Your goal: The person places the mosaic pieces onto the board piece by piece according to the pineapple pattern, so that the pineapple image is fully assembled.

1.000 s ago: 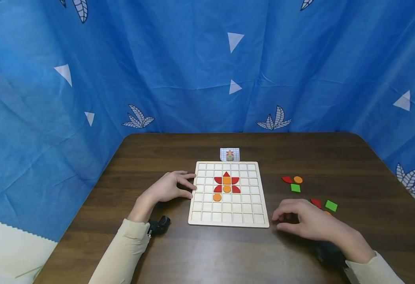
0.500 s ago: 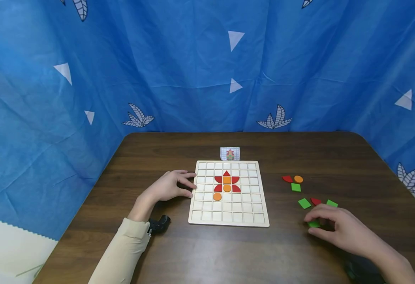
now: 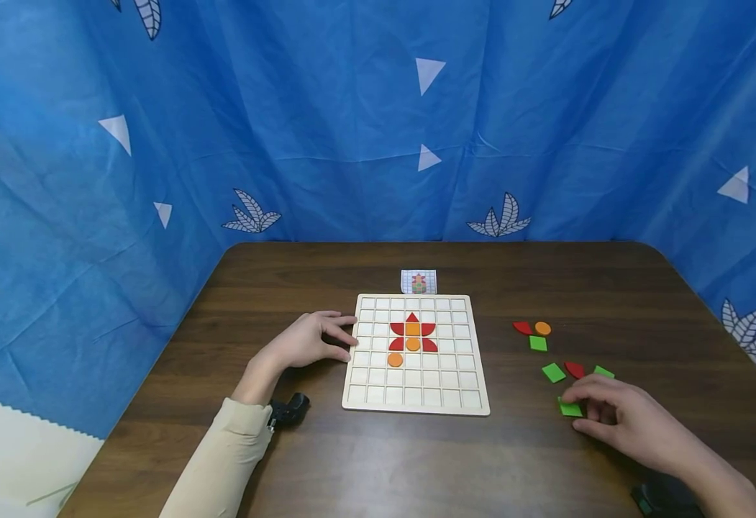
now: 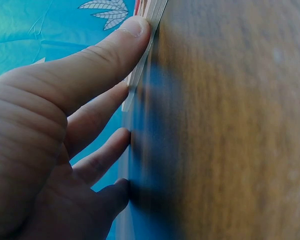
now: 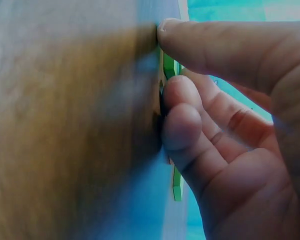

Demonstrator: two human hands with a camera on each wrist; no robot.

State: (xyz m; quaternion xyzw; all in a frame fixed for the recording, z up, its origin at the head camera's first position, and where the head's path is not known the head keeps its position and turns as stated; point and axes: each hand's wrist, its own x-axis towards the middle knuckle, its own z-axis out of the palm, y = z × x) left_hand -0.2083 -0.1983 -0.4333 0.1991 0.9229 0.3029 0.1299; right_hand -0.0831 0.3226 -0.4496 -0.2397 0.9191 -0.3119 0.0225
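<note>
A pale wooden grid board (image 3: 445, 380) lies on the table, holding a figure of red and orange pieces around an orange square (image 3: 413, 329). An orange disc (image 3: 395, 360) sits lower left on it. My left hand (image 3: 309, 342) rests fingertips and thumb against the board's left edge; in the left wrist view the thumb (image 4: 107, 57) touches that edge. To the right, my right hand (image 3: 633, 417) is low over the table, index fingertip at a flat green square (image 3: 570, 409), thumb apart from it. The right wrist view shows other fingers bent, with green pieces (image 5: 169, 65) behind.
Beyond the board stands a small pattern card (image 3: 419, 282). Right of it lie a red piece (image 3: 523, 328), an orange disc (image 3: 542, 329) and a green square (image 3: 538, 344). Nearer my right hand are another green square (image 3: 554, 373), a red piece (image 3: 574, 370) and a partly covered green square (image 3: 604, 372).
My right hand has moved right from beside the board to the loose pieces, then shifted slightly right, uncovering more of the near green square. The left hand stays at the board.
</note>
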